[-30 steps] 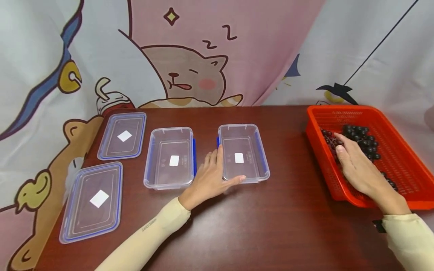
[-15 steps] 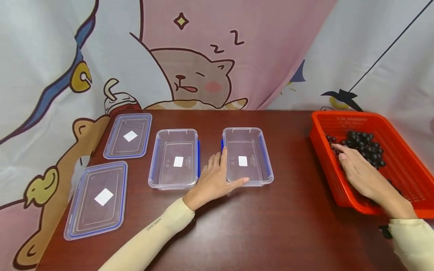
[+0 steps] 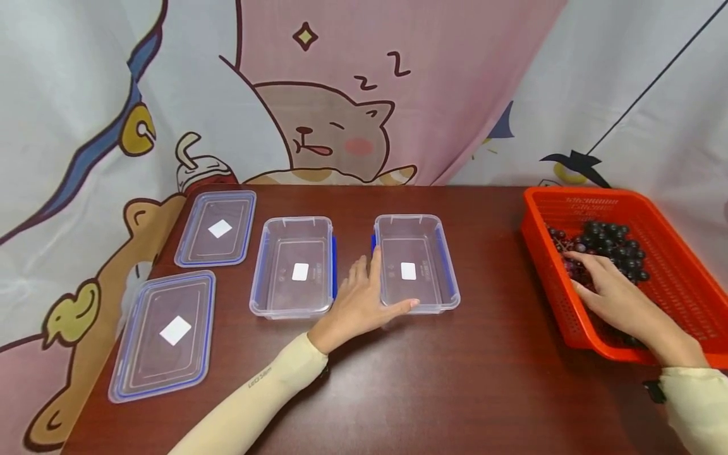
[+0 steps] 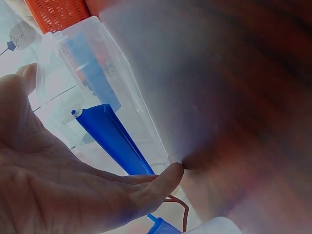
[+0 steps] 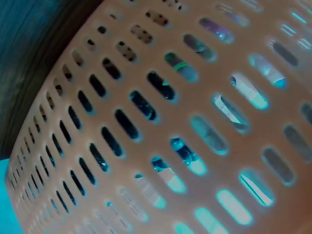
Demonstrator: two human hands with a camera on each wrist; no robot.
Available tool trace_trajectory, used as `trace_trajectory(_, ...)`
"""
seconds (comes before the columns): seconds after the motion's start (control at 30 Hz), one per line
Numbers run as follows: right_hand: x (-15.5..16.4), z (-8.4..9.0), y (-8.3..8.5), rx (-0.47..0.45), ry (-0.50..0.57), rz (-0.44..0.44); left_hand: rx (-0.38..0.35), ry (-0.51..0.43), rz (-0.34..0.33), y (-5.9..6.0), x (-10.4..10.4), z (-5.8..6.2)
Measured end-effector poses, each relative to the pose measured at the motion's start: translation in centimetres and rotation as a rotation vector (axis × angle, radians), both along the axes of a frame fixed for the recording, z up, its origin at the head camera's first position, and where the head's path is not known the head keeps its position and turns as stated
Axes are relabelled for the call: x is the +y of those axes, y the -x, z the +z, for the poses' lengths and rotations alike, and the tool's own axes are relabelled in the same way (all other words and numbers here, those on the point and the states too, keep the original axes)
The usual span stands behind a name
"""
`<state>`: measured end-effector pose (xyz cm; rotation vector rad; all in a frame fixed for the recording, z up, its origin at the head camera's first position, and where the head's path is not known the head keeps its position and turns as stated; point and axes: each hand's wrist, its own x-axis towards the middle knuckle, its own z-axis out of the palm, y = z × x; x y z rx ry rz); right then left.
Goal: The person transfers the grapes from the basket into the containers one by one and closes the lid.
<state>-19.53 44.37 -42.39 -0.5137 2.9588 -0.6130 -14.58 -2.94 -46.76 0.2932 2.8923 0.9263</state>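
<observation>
My left hand (image 3: 358, 300) is spread beside the right-hand clear plastic food container (image 3: 415, 253), its index finger along the near-left side and its thumb at the front rim. The left wrist view shows the hand (image 4: 73, 180) by the container's blue clip (image 4: 114, 139). My right hand (image 3: 617, 294) reaches into the red plastic basket (image 3: 546, 272), thumb and index finger on either side of some reddish grapes (image 3: 579, 272). Its other fingers are hidden, so its hold is unclear. Dark grapes (image 3: 617, 246) lie just beyond it. Only the slotted basket wall (image 5: 146, 122) fills most of the right wrist view.
A second clear container (image 3: 292, 265) stands to the left of my left hand. Two clear lids with blue seals, a rear lid (image 3: 199, 246) and a front lid (image 3: 142, 373), lie at the table's left. A printed curtain (image 3: 455, 82) hangs behind the brown table (image 3: 455, 379).
My right hand has shifted slightly toward the front right inside the basket, and the gap between its thumb and index finger has widened. The left hand stays by the container. The head view has shifted slightly.
</observation>
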Motion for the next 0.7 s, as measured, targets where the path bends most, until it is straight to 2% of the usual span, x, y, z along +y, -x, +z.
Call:
trace_trajectory(0.53,1.7,-0.6,0.6,-0.156,-0.189,-0.031,-0.026,-0.027,-0.007,-0.1,0.3,0.2)
trace_trajectory(0.7,1.5,-1.1,0.9,-0.161,-0.224,0.001,-0.023,-0.024,0.001,-0.2,0.1,0.2)
